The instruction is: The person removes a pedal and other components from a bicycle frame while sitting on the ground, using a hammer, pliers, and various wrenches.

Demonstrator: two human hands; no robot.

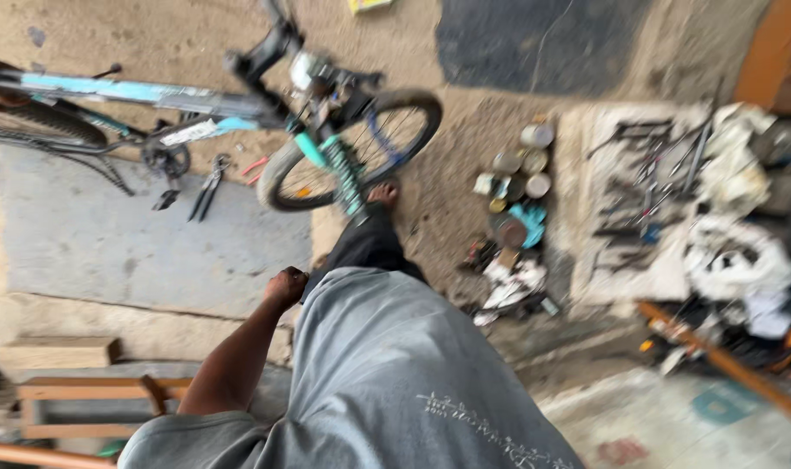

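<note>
I stand in a grey shirt and dark trousers, one foot point(383, 193) forward on the dirt floor. My left hand point(287, 285) hangs by my hip, fingers curled into a fist with nothing visible in it. My right hand is out of view. A light blue and teal bicycle point(152, 94) stretches across the floor ahead, its front wheel point(352, 149) just beyond my foot. Dark pliers point(208, 188) and a red-handled tool point(255, 167) lie on the ground beside the bicycle's crank. The view is motion-blurred.
Several tins and jars point(521, 165) stand to the right of my foot. A pale cloth point(586, 252) with many hand tools lies further right, next to white rags point(738, 256). A wooden bench point(83, 404) sits lower left, and a long wooden stick point(725, 365) lower right.
</note>
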